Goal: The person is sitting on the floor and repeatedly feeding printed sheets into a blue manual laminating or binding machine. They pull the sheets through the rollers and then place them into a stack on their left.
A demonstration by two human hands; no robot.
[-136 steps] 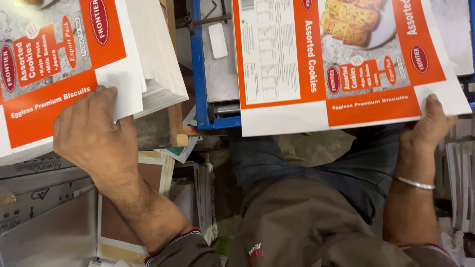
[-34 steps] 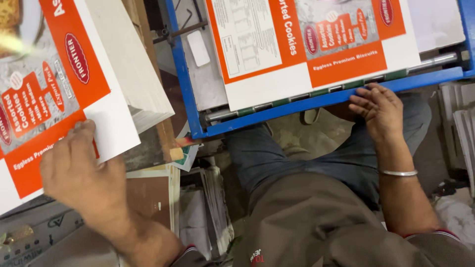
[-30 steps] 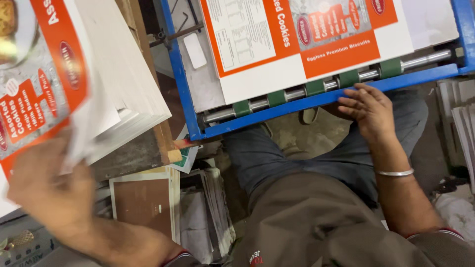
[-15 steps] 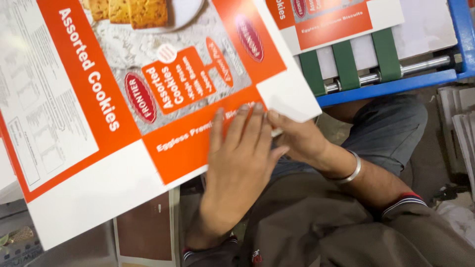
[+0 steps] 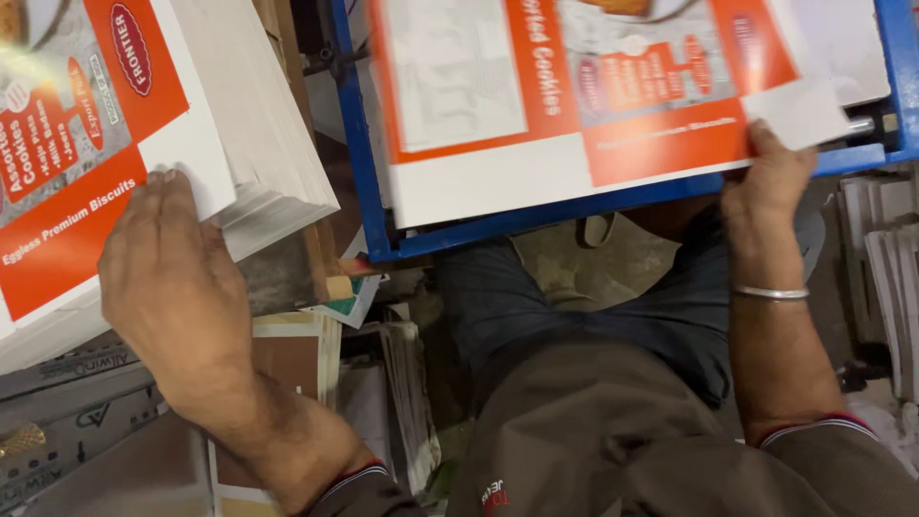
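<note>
The left hand (image 5: 172, 287) is lying flat, palm down, on the top sheet of a thick stack of printed sheets (image 5: 144, 144) at the left; its fingers (image 5: 168, 187) are resting close together on the orange band and the white margin near the sheet's lower corner, pinching nothing that shows. The stack is sitting at a slant, its white edges showing on the right side. The right hand (image 5: 771, 187) is reaching up to a single printed sheet (image 5: 574, 105), orange, white and grey, which is lying on the blue-framed tray (image 5: 356, 144) at the top of the view. The thumb is pressing on the sheet's lower right edge; the other fingers are going under the sheet, so their spread cannot be told. A metal bangle (image 5: 771, 293) is circling the right wrist. Below, between the arms, loose paper scraps (image 5: 383, 383) are lying beside the person's knees
</note>
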